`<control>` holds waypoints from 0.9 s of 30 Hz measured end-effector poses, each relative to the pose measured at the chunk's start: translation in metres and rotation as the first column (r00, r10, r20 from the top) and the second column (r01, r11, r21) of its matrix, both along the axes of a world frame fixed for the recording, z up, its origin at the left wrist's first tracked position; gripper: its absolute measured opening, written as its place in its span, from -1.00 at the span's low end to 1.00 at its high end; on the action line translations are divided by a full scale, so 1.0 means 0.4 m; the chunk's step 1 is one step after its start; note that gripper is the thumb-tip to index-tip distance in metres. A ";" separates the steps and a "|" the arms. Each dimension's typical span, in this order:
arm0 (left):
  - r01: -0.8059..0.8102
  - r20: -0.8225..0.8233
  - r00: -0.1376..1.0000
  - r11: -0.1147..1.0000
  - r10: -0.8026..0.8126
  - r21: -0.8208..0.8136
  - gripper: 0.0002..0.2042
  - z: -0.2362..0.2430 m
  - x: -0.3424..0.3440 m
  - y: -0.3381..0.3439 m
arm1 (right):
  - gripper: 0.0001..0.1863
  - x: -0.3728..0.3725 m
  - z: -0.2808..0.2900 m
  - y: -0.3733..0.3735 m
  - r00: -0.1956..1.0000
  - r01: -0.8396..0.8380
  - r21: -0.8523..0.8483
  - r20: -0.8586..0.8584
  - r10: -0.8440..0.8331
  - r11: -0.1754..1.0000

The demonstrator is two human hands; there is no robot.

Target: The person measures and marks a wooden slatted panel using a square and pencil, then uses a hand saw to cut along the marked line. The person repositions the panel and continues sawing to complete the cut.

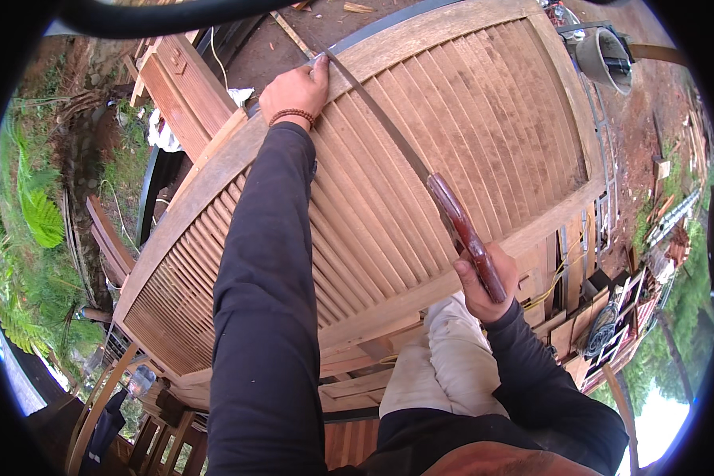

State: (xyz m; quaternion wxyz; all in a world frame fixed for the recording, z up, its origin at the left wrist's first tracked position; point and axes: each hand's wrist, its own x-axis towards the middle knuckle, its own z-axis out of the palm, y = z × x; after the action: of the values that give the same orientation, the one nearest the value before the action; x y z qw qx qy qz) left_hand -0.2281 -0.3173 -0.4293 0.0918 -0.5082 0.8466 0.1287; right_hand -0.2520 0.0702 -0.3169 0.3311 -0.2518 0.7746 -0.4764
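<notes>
A louvered wooden door (389, 135) lies flat before me, its slats running between pale frame rails. My right hand (488, 285) grips the brown handle of a handsaw (464, 226) near the door's near rail. The saw's long, narrow blade crosses the slats toward the far rail. My left hand (295, 91), with a beaded bracelet at the wrist, is closed at the far rail, its thumb close to the blade. A thin wooden strip (293, 35) juts out beyond that thumb, seemingly pinched there; most of the left fingers are hidden.
Reddish timber beams (184, 95) stand beyond the door at the left. A grey bucket-like container (604, 62) is past its far right corner. Stacked boards (567, 321) and a coil of dark cable (601, 329) lie at the right. Ferns (40, 210) grow at the far left.
</notes>
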 end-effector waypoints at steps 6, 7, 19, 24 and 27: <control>-0.002 -0.015 1.000 1.000 0.002 0.003 -0.37 0.008 0.007 -0.004 | -0.73 0.006 0.017 -0.008 1.000 -0.002 -0.001 -0.009 0.002 1.000; 0.000 -0.026 1.000 1.000 0.000 0.001 -0.37 0.009 0.008 -0.003 | -0.73 0.007 0.020 -0.008 1.000 -0.001 0.001 -0.008 0.001 1.000; 0.001 -0.040 0.999 1.000 -0.001 0.011 -0.34 0.019 0.015 -0.002 | -0.78 0.014 0.044 0.000 0.997 -0.016 -0.011 -0.078 0.015 1.000; -0.008 -0.046 0.999 1.000 0.008 -0.002 -0.34 0.020 0.015 -0.001 | -0.80 0.018 0.041 -0.038 0.992 0.009 -0.006 -0.125 -0.010 1.000; -0.001 -0.041 0.999 1.000 0.001 -0.001 -0.35 0.018 0.008 0.000 | -0.79 0.007 0.017 -0.115 0.992 0.008 -0.006 -0.129 -0.009 1.000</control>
State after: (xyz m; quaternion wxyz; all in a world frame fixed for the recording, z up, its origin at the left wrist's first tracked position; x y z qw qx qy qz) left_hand -0.2247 -0.3174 -0.4219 0.0741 -0.5061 0.8480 0.1388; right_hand -0.2492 0.0243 -0.3099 0.2777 -0.2795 0.7941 -0.4628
